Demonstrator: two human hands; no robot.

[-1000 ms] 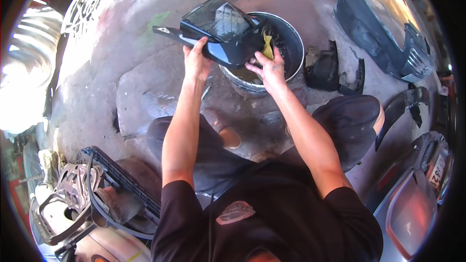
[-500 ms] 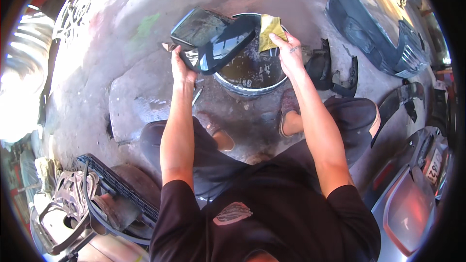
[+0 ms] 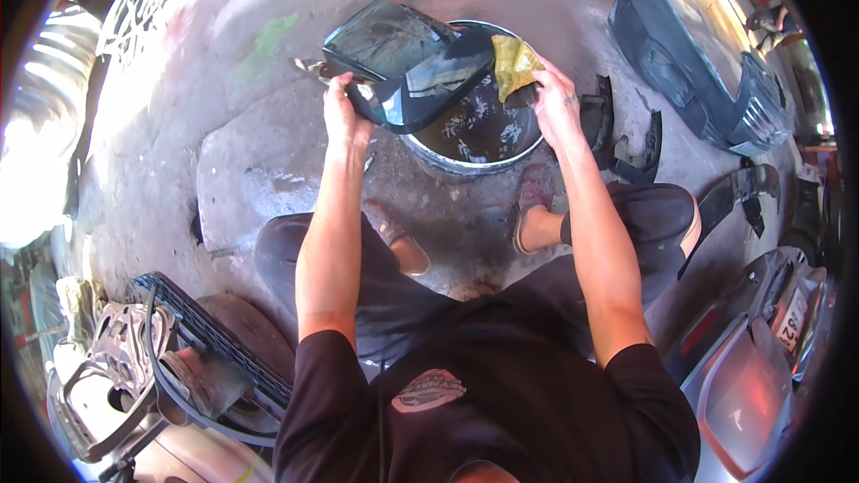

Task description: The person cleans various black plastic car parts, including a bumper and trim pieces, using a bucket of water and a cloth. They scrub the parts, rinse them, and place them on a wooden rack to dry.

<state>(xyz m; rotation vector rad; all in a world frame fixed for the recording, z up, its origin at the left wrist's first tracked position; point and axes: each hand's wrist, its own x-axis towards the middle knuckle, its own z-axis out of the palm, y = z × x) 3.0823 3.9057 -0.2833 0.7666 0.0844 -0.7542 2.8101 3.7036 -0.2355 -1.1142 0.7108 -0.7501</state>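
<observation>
A glossy black car side mirror (image 3: 438,80) is in my left hand (image 3: 345,112), whose fingers are closed round its near left end. The mirror is tilted over the left side of a round tub (image 3: 474,167) and hides part of the rim. Dark water with pale reflections shows in the tub. Pinched in my right hand (image 3: 557,107) is a creased yellow sheet (image 3: 514,67) that looks like sandpaper. It hangs above the tub's far right side, just apart from the mirror's right end.
A large dark bumper (image 3: 676,63) stands at the far right. Black plastic pieces (image 3: 635,148) lie right of the tub. Near left are a black grille (image 3: 210,331) and other car parts; near right, a silver panel with a red lamp (image 3: 743,385). My feet flank the tub's near side.
Both hands have shifted a little to the right, carrying the side mirror and the yellow sheet. The sheet has turned slightly in my right hand, and more of the water shows.
</observation>
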